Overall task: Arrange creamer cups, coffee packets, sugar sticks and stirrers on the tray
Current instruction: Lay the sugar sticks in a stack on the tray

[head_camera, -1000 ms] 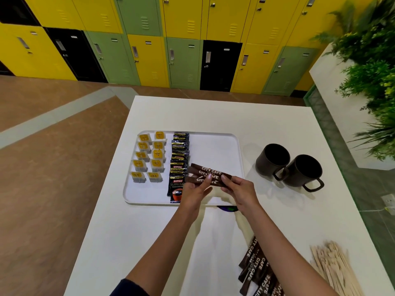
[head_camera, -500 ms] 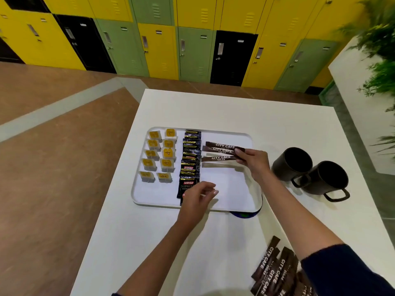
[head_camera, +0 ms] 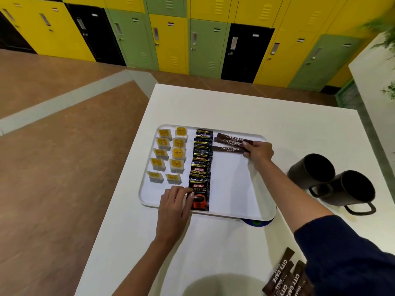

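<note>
On the white table (head_camera: 235,107), the right hand (head_camera: 259,151) pinched three sugar sticks (head_camera: 232,143) by their ends at the far side of the tray (head_camera: 241,189), light, bendy paper tubes best held there, while the left hand (head_camera: 173,207) had its fingers (head_camera: 183,190) touching, perhaps pinching, the edge of the nearest packet (head_camera: 200,194).

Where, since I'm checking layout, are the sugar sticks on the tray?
Head view: three sugar sticks lie at the tray's far right, beside the coffee packets, their right ends held by the right hand.
</note>
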Action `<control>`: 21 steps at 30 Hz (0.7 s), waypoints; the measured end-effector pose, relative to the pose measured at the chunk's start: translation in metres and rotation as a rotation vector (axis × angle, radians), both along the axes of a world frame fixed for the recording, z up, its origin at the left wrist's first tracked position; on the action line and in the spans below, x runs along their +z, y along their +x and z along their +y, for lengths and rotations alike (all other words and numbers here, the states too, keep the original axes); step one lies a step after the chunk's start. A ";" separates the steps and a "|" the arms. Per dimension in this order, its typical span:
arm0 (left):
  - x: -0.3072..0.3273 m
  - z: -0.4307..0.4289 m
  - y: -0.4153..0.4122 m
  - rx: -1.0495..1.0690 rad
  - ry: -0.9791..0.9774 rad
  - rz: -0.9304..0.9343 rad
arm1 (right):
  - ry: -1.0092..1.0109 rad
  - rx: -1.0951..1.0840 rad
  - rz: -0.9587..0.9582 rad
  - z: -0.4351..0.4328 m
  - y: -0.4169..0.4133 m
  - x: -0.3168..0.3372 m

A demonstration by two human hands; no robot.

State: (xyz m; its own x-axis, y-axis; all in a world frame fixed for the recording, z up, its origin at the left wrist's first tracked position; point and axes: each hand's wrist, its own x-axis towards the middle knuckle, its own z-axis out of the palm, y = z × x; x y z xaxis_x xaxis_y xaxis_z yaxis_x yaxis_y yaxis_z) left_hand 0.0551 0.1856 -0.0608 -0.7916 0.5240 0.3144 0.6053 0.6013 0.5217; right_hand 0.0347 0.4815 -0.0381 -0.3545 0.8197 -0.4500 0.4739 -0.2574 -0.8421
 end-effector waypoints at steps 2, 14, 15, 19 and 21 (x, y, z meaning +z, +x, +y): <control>-0.003 -0.002 -0.001 0.001 -0.017 0.014 | 0.030 0.023 -0.040 0.001 -0.006 -0.001; -0.006 -0.004 0.000 -0.015 -0.034 0.001 | 0.431 0.290 -0.170 -0.003 -0.008 -0.002; -0.006 -0.004 0.001 -0.014 -0.034 0.000 | 0.464 0.320 -0.183 -0.003 -0.008 -0.001; -0.006 -0.002 0.002 -0.005 -0.026 -0.012 | 0.571 0.515 -0.180 -0.009 -0.005 0.000; -0.006 -0.001 0.003 0.003 -0.010 -0.027 | 0.637 0.565 -0.160 -0.010 -0.006 -0.001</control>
State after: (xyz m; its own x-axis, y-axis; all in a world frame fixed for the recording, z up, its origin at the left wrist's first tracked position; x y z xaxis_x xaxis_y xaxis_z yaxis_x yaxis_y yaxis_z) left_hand 0.0577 0.1849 -0.0666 -0.8013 0.5247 0.2874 0.5892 0.6085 0.5316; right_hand 0.0284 0.4713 -0.0392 -0.7564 0.6526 -0.0438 0.5132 0.5507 -0.6583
